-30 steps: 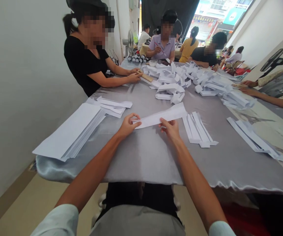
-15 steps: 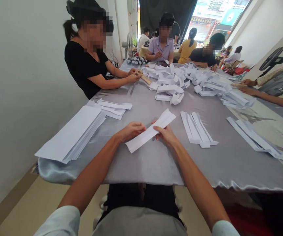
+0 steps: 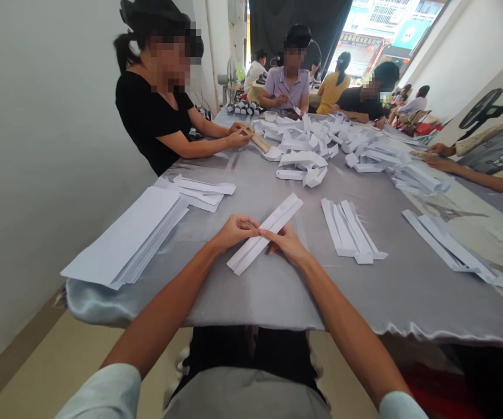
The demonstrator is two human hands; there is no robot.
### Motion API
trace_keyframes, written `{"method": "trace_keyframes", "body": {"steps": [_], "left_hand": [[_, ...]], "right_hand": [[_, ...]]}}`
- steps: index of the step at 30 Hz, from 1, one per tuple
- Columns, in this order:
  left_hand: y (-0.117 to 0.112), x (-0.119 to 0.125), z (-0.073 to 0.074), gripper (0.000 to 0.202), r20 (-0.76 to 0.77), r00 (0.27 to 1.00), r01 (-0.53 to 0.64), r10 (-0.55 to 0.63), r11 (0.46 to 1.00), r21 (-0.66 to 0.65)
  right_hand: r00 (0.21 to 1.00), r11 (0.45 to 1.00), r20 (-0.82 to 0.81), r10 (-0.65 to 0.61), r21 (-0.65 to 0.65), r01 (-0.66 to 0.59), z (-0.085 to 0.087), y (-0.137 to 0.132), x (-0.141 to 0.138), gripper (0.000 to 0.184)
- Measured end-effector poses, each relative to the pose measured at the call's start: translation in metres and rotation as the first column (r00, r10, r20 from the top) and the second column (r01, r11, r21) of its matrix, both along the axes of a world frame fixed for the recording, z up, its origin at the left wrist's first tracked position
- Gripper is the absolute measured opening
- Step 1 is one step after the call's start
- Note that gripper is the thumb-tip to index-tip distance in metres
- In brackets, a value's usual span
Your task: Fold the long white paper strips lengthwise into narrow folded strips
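Note:
A white paper strip (image 3: 284,212), creased lengthwise and narrow, slants between my hands above the grey tablecloth. My left hand (image 3: 235,233) grips its left side with the thumb on top and fingers curled. From the right, my right hand (image 3: 287,244) pinches it too, thumb reaching across the middle and fingers partly hidden under the paper. The two thumbs nearly meet at the crease. Left of my hands lies a stack of flat white paper sheets (image 3: 124,233), with folded strips (image 3: 203,189) behind it. To the right rest more folded paper strips (image 3: 350,230).
Another group of folded strips (image 3: 456,247) lies further right. A large heap of folded paper pieces (image 3: 308,139) covers the table's far middle. A person in black (image 3: 155,116) at the left handles a light brown block (image 3: 255,139). Other people sit around the table (image 3: 181,302).
The paper strip has been folded over and looks narrower. My left hand has closed onto it, and my right thumb has moved left to the strip's middle.

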State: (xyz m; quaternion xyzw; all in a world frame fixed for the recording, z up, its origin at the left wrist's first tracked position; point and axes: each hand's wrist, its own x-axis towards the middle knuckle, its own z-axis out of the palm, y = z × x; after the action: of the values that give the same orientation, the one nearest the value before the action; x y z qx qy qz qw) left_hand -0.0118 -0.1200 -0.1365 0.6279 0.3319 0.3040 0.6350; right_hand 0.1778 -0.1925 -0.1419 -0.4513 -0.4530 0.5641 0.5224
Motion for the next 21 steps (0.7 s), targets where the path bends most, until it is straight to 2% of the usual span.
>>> {"method": "trace_keyframes", "body": {"steps": [4, 8, 14, 21], "left_hand": [[-0.005, 0.006, -0.001, 0.046, 0.044, 0.999, -0.017, 0.016, 1.000, 0.013], [-0.007, 0.008, -0.003, 0.045, 0.054, 0.997, -0.054, 0.051, 0.997, 0.051], [-0.006, 0.006, -0.001, 0.041, 0.039, 0.997, 0.071, -0.072, 0.997, 0.017], [-0.011, 0.010, 0.002, 0.041, 0.034, 0.997, 0.072, -0.072, 0.997, 0.020]], "right_hand": [[0.993, 0.993, -0.028, -0.113, 0.029, 0.114, -0.003, 0.000, -0.008, 0.040], [0.989, 0.990, -0.084, -0.124, 0.056, 0.129, -0.006, 0.000, -0.012, 0.037], [0.975, 0.983, -0.130, -0.178, 0.016, 0.182, -0.006, 0.002, -0.015, 0.035], [0.957, 0.961, -0.095, -0.274, 0.021, 0.277, -0.005, 0.005, -0.015, 0.035]]}}
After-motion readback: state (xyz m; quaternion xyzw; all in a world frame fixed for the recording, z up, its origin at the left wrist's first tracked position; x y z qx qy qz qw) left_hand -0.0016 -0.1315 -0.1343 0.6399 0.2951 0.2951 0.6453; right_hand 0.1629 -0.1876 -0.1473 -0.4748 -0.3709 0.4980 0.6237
